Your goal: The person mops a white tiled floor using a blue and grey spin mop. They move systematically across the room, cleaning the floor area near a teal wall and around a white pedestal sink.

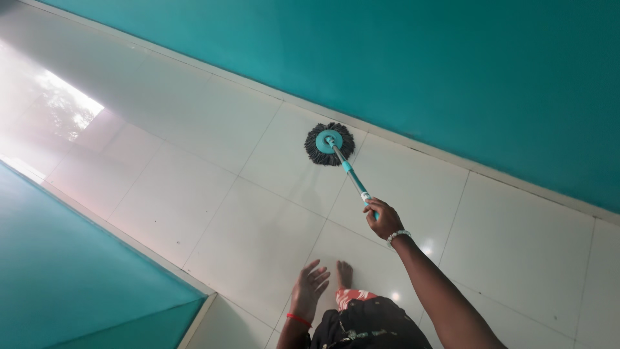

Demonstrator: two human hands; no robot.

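- Nearest the camera, dark patterned clothing [365, 323] with a red and white hem is being seen from above, at the bottom edge of the view.
- The left hand [309, 287] is being held open and empty beside the body, fingers spread loosely, with a red band [298, 318] being worn at the wrist.
- One bare foot [344, 274] is being planted flat on the pale tiled floor [213, 213], just beside that open hand.
- The right hand [383, 218] is being stretched forward on a straight arm, fingers being wrapped tight around the mop handle [349, 170]; a beaded bracelet [398, 236] is being worn at its wrist.
- The handle, teal and silver, is being angled down and away from the grip towards the wall.
- Farther out, the mop head [329, 143], a round teal disc ringed with dark strands, is being pressed flat on a tile, close to the pale skirting strip [413, 143].
- Beyond it, the teal wall [420, 64] is being shown running along the corridor, and another teal wall [71, 278] is being seen on the opposite side.
- Far down the floor, bright light [58, 103] is being reflected off the glossy tiles.
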